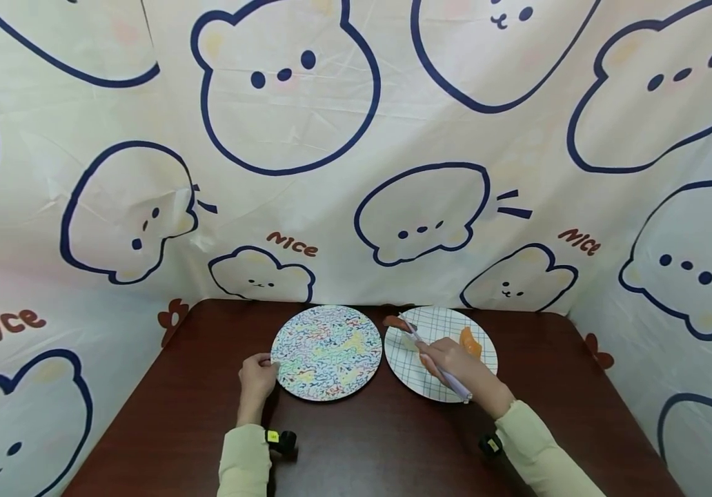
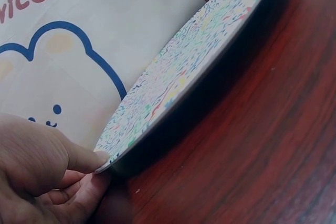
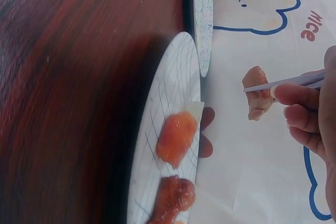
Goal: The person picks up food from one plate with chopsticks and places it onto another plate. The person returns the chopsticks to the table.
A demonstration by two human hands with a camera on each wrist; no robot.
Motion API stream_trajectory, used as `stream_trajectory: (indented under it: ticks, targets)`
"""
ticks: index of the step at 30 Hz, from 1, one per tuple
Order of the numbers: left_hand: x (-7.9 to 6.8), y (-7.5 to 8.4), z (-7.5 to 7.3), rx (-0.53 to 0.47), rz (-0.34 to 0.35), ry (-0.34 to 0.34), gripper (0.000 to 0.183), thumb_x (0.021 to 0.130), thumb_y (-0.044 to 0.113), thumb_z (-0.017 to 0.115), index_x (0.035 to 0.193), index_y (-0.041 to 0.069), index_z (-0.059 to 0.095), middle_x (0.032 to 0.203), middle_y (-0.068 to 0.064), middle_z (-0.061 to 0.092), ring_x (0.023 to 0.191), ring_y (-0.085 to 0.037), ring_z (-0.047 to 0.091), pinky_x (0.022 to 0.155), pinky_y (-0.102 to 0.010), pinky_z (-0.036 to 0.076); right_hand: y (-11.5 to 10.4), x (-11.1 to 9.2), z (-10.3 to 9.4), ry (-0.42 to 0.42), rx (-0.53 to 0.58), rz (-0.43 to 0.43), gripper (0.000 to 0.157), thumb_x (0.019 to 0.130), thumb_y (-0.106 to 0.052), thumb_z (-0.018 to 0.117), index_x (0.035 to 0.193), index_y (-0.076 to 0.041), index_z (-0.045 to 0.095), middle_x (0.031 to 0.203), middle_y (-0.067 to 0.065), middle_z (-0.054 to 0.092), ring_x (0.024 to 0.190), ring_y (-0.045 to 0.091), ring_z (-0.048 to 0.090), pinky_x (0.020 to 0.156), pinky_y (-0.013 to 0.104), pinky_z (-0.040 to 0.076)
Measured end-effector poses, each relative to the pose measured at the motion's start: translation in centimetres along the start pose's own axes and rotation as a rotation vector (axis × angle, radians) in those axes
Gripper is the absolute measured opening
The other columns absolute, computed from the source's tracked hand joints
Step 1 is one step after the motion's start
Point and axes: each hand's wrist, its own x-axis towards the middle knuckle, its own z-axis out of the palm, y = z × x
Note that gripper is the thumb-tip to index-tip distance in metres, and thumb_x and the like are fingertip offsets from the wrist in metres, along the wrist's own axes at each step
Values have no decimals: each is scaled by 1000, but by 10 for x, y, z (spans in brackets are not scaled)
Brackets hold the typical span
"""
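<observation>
At the left, my left hand (image 1: 259, 378) pinches the near-left rim of a round plate (image 1: 326, 352) with a multicoloured squiggle pattern. The thumb lies on top of the rim and fingers are under it in the left wrist view. My right hand (image 1: 452, 359) grips light purple chopsticks (image 1: 455, 385) over a white plate with a grid pattern (image 1: 401, 364). Between the chopstick tips is a browned piece of meat (image 3: 257, 93), held above the plate. On this plate lie a shiny orange piece (image 3: 177, 137), a brown drumstick-like piece (image 3: 173, 198) and a small pale piece (image 3: 195, 108).
The two plates stand side by side near the back of the dark brown wooden table (image 1: 356, 442). A cloth (image 1: 418, 138) printed with bear outlines hangs behind and at both sides. Black wrist devices (image 1: 281, 440) are worn on both arms.
</observation>
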Motion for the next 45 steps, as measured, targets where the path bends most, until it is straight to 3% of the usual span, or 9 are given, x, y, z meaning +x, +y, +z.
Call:
stream_trajectory:
  ticks: [4,10,20,28,35,45]
  targets:
    - [3,-2,3,2,5,3,35,99,10,59,127,-12,61,114,-28,61,106,-42,59,85,-53,50,0,3,5,89,-116,-37,29,99,-11,61,120,5,71,86,7,73,80,22,69,71,36,58]
    - [3,-2,3,-3,9,7,37,99,10,59,128,-13,60,116,-29,60,109,-43,57,87,-54,49,-8,7,9,28,-109,-11,36,107,-21,50,125,4,69,89,5,74,84,19,69,74,32,58]
    - [-1,-1,1,-3,12,11,38,99,10,59,129,-13,59,116,-29,59,109,-44,57,87,-55,48,-18,16,18,33,-19,-13,35,91,-4,69,124,4,70,84,3,71,80,16,65,69,28,55]
    - [-1,-1,2,-3,5,17,39,100,10,59,130,-13,59,116,-28,60,108,-42,57,89,-55,48,-22,16,28,-28,-15,-14,34,94,-5,66,127,3,69,92,6,73,84,17,67,74,30,57]
    - [-2,-3,2,-7,0,20,37,99,10,59,129,-13,60,117,-29,60,107,-42,58,86,-54,50,-29,18,35,-26,-71,-36,33,94,-8,67,126,-1,70,85,0,72,80,13,66,77,28,55]
    - [0,-2,4,-29,-1,34,37,99,11,60,128,-12,61,115,-27,61,106,-40,59,86,-53,50,-31,23,48,-71,-28,49,29,98,-14,65,124,-2,71,99,4,75,87,17,68,77,32,58]
